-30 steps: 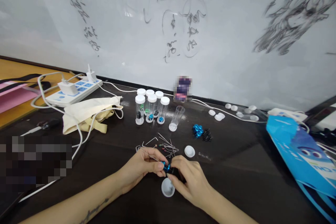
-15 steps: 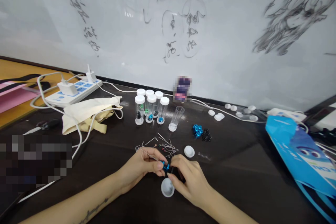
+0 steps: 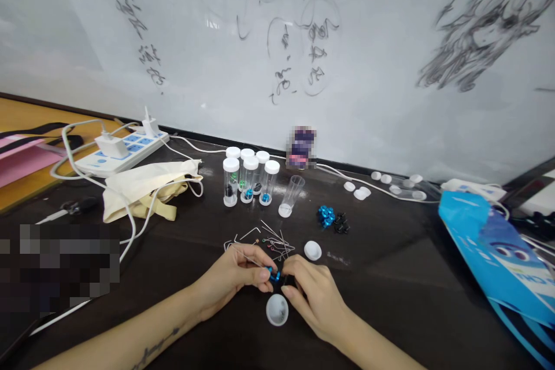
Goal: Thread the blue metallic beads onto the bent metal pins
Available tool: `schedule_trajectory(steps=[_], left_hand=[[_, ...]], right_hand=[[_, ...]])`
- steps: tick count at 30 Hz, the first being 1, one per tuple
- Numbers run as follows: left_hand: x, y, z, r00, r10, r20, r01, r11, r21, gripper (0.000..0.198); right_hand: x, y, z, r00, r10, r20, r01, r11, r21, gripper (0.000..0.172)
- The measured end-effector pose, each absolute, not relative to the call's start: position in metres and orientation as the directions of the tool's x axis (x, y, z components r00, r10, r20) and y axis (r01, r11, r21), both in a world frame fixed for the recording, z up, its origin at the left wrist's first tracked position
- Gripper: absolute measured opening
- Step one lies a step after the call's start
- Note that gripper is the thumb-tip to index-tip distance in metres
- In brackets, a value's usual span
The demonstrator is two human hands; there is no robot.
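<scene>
L hand pinches blue pc btwn thumb & fingers, w/ thin metal rod. R hand just beside, fingertips curled in; can't tell if they grip anything. I'd brace both wrists, hold L pinch firm but light, bring R tips in square, and stay low nr white cup so a slip lands close. Farther out: bent rods, blue pile, black pile, capped tubes.

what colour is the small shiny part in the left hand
Blue: the small shiny part in the left hand, best in the head view.
</scene>
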State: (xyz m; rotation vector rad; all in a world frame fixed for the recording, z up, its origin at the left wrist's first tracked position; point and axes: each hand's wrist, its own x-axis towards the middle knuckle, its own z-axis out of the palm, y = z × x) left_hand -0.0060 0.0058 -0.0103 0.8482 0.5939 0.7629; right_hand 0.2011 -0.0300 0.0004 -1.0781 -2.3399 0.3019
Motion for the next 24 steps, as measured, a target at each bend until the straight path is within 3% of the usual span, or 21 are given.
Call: schedule_trajectory(steps=[6,10,15,20,24], left_hand=[[-0.0066,0.0057,-0.009,0.59,0.792,-0.159,-0.35,0.428,0.833,0.014],[-0.0069,0.006,-0.0084,0.595,0.789,-0.157,-0.349,0.429,0.833,0.014],[-0.0061,0.0057,-0.0082,0.597,0.786,-0.162,-0.347,0.435,0.831,0.014],[-0.0059,0.0061,-0.0099,0.594,0.788,-0.165,-0.353,0.439,0.826,0.015],[-0.0062,0.007,-0.0114,0.589,0.791,-0.163,-0.359,0.437,0.825,0.015]], right_hand=[[0.1999,-0.0299,0.0001,-0.556,0.73,0.398,0.601,0.684,-0.413,0.008],[0.1997,-0.0315,-0.0001,-0.539,0.729,0.423,0.593,0.684,-0.425,0.016],[0.2006,-0.0316,0.0004,-0.562,0.723,0.401,0.59,0.691,-0.418,0.009],[0.2015,-0.03,0.0008,-0.536,0.752,0.384,0.623,0.66,-0.42,0.022],[0.2008,-0.0303,0.0002,-0.55,0.744,0.379,0.623,0.668,-0.407,0.015]])
